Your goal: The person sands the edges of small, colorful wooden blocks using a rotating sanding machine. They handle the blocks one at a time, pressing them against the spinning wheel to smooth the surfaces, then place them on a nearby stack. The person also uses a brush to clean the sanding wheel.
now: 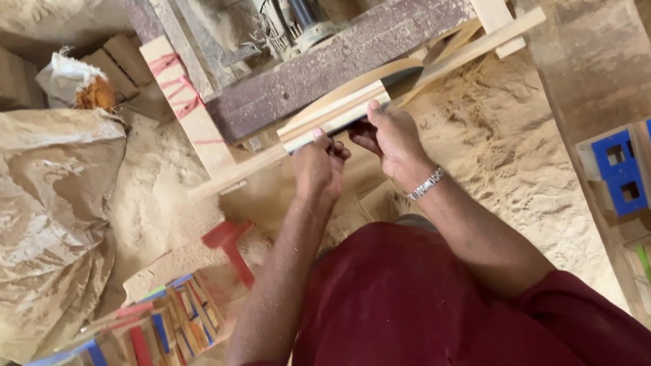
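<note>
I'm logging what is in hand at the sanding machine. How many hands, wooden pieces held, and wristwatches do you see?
Hands: 2, the left hand and right hand, both gripping the piece
Wooden pieces held: 1, a pale wooden piece pressed against the machine
Wristwatches: 1, a metal wristwatch on the right wrist
Total: 4

Item: one wooden strip (334,116), pale, unpainted, long and flat, straight-edged, with a lighter top face and a darker shadowed lower edge. We hold it level at about twelve o'clock from our body, its length running from eight o'clock up toward two o'clock. Its far end lies against the curved disc (363,87) of the machine, beneath the dark rusty frame rail (343,52). Our left hand (317,167) grips the near end from below; our right hand (390,138) pinches the middle, thumb on the upper face.
</note>
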